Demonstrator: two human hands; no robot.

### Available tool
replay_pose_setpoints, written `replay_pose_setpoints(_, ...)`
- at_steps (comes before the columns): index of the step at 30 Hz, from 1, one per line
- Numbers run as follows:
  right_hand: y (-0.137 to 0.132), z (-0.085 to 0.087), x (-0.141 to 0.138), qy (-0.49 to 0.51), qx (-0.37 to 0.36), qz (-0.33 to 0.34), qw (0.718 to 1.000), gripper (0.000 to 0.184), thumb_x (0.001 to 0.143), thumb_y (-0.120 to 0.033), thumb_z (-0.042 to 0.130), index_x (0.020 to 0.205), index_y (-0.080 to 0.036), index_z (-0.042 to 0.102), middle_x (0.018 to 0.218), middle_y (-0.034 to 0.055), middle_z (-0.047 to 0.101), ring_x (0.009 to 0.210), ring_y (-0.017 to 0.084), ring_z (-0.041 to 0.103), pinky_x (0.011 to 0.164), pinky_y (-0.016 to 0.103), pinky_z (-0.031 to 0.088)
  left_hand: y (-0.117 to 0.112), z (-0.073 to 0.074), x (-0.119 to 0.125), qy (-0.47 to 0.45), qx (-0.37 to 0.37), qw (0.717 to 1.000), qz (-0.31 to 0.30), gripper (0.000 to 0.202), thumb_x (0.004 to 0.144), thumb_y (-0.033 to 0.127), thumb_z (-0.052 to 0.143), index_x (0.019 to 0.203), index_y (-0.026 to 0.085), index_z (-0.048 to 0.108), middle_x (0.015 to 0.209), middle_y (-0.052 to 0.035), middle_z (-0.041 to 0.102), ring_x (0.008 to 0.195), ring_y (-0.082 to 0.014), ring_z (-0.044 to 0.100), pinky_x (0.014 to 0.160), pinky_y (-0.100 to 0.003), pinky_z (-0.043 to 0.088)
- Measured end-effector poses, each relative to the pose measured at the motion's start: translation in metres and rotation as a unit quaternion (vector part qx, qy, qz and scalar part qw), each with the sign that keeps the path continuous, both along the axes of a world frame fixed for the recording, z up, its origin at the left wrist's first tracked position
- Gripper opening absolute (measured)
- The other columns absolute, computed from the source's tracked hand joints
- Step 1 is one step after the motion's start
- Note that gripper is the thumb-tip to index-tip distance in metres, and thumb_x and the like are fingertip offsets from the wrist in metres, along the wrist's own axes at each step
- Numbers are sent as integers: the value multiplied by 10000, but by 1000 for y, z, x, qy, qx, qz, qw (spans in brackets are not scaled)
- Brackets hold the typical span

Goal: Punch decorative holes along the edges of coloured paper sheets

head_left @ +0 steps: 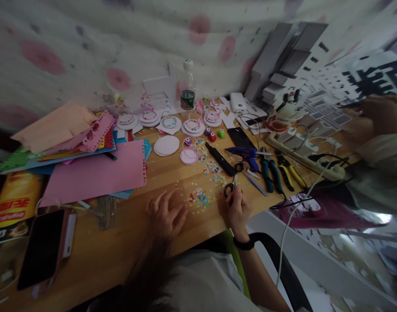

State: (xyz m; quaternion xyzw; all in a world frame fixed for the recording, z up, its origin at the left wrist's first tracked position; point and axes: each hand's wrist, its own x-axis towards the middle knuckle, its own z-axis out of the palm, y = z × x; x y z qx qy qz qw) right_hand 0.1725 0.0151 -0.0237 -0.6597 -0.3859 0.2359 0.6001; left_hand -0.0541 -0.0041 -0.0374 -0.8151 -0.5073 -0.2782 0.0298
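My left hand (pixel 165 214) rests on the wooden table with its fingers spread and nothing in them. Just to its right lies a loose pile of small coloured paper dots (pixel 198 197). My right hand (pixel 239 210), with a black band on the wrist, is closed at a pair of scissors (pixel 229 189); one black handle loop and a bit of blade show beyond the fingers. Farther up are a black strip-shaped tool (pixel 220 158) and a blue glue gun (pixel 245 152). A white paper disc (pixel 189 156) with a pink cord lies beyond the dots.
Bead bracelets on white discs (pixel 193 126) line the back, near a bottle (pixel 187 86). Coloured paper (pixel 97 173) and a phone (pixel 41 247) lie left. Pliers (pixel 271 171), a power strip (pixel 305 156) and cables stand right. Another person's hand (pixel 380 113) is at far right.
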Motion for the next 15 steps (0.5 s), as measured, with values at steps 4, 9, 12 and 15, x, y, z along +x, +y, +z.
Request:
replay_pose_setpoints(4, 0, 2, -1, -5, 2, 5, 1000, 707, 931, -712, 442, 422, -223, 471, 392, -31, 404, 382, 105, 345, 455, 292, 301, 0, 2, 1, -9, 5, 1000, 4, 129, 887, 306, 665, 993, 294, 738, 1361, -95, 556, 1225, -350, 479, 993, -608, 368)
replay_pose_setpoints(9, 0, 1, 0, -6, -10, 3, 1000, 712, 924, -731, 429, 427, -223, 474, 397, -30, 406, 387, 107, 349, 458, 294, 301, 1, 3, 2, -8, 8, 1000, 5, 121, 892, 308, 659, 995, 294, 722, 1347, -97, 574, 1213, -356, 496, 970, -622, 377)
replay_pose_setpoints(12, 0, 0, 0, -4, -16, -2, 1000, 711, 921, -736, 427, 430, -224, 475, 401, -25, 410, 400, 115, 373, 462, 294, 305, 1, 3, 2, -3, 14, 1000, 3, 135, 902, 307, 636, 1008, 294, 718, 1341, -108, 577, 1210, -360, 499, 956, -625, 378)
replay_pose_setpoints(15, -1, -2, 1, -2, -22, -4, 1000, 708, 920, -741, 420, 439, -224, 482, 401, -24, 405, 411, 123, 393, 462, 293, 307, 1, 4, 3, -9, 16, 1000, 7, 127, 893, 307, 639, 981, 289, 730, 1320, -107, 594, 1191, -352, 507, 951, -600, 384)
